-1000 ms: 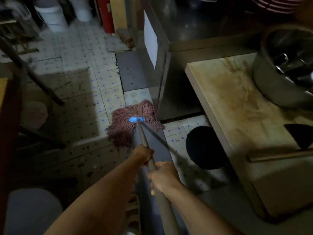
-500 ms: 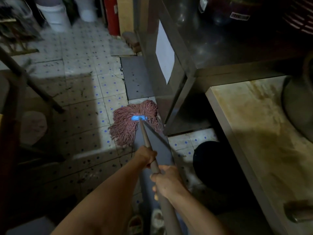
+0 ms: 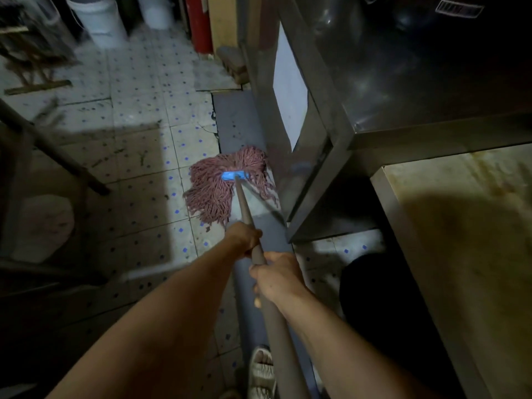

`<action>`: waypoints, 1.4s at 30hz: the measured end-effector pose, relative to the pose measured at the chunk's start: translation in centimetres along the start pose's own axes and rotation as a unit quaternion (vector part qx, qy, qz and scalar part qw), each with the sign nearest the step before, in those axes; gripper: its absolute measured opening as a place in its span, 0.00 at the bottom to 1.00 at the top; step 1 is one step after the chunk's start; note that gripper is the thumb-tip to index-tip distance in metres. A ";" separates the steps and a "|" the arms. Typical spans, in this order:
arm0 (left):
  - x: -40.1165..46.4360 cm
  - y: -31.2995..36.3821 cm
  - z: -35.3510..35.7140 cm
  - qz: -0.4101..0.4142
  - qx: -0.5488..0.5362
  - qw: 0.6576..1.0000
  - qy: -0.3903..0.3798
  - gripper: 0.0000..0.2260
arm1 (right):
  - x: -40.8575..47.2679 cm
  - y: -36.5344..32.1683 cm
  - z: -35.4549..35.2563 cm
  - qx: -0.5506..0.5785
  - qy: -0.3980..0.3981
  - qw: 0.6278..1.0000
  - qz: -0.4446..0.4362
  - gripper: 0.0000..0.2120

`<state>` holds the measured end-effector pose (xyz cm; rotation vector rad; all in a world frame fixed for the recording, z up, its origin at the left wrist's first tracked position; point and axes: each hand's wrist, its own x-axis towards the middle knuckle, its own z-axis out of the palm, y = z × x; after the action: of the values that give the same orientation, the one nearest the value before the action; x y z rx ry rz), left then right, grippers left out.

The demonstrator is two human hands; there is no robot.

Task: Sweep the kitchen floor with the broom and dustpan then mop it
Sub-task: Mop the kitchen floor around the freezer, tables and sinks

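Dim tiled floor [image 3: 138, 156]; 2 hands grip mop [image 3: 227, 188], fingers seemingly partly hidden.

- A steel cabinet [image 3: 403, 82] fills the far right, a white sheet [image 3: 288, 90] stuck to its side.
- A stained steel table [image 3: 466, 240] stands at near right, with a dark round bin [image 3: 371, 298] beside it on the floor.
- Two white buckets [image 3: 98, 18] and a red cylinder [image 3: 198, 24] line the far wall.
- A sandalled foot [image 3: 260, 370] shows at the bottom edge.
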<state>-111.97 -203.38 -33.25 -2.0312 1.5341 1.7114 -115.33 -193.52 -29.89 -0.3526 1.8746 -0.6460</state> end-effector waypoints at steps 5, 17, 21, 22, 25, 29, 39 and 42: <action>1.0 1.9 0.8 -0.004 -0.019 1.000 0.008 0.17 | 1.8 -1.0 -1.6 0.001 -0.010 1.000 0.008 0.05; -6.6 -3.7 3.7 -0.028 -0.032 0.999 -0.032 0.10 | -7.6 4.6 -2.8 -0.025 -0.006 0.999 0.029 0.09; -10.0 -4.9 3.8 -0.026 -0.014 0.998 -0.049 0.15 | -10.6 5.7 -2.9 -0.017 0.001 0.999 0.048 0.06; -10.5 -5.1 3.7 -0.030 -0.012 0.998 -0.047 0.15 | -11.1 5.9 -2.8 -0.020 0.000 0.999 0.046 0.06; -11.0 -5.5 3.5 -0.033 0.000 0.998 -0.045 0.12 | -11.9 6.0 -2.3 -0.027 0.005 0.999 0.039 0.07; -9.6 -4.9 3.0 -0.018 0.022 0.999 -0.043 0.09 | -10.7 5.3 -2.1 0.001 0.001 1.000 0.031 0.07; -4.0 0.4 1.7 -0.023 0.036 0.999 -0.024 0.16 | -5.3 0.4 -3.0 -0.004 -0.024 1.000 0.009 0.08; -2.2 2.2 1.2 -0.021 0.037 0.999 -0.020 0.16 | -3.7 -1.6 -3.7 0.006 -0.031 0.999 0.013 0.09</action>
<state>-114.11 -202.39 -30.85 -1.9674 1.5077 1.6450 -117.41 -191.88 -25.10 -0.3371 1.8123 -0.6220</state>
